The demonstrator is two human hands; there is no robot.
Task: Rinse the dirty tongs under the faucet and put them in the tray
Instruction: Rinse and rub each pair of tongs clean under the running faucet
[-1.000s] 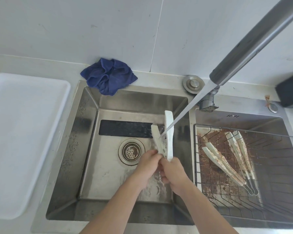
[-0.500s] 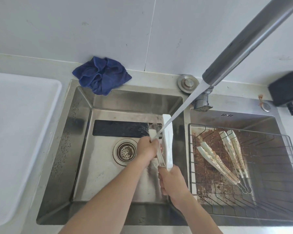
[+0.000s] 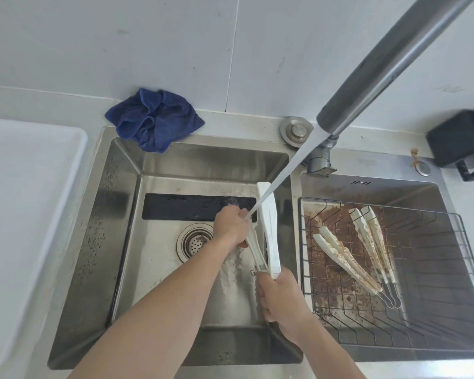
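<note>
My right hand (image 3: 281, 302) grips the tongs (image 3: 270, 231) by the hinge end, arms pointing away; my left hand (image 3: 231, 227) wraps one arm (under the faucet's (image 3: 389, 64) stream).

At eleven o'clock I see a crumpled blue cloth (image 3: 154, 119) draped over the sink's back rim (image 3: 203, 138). A round metal cap (image 3: 297, 130) sits at one o'clock, a black box (image 3: 460, 138) at two o'clock.
</note>
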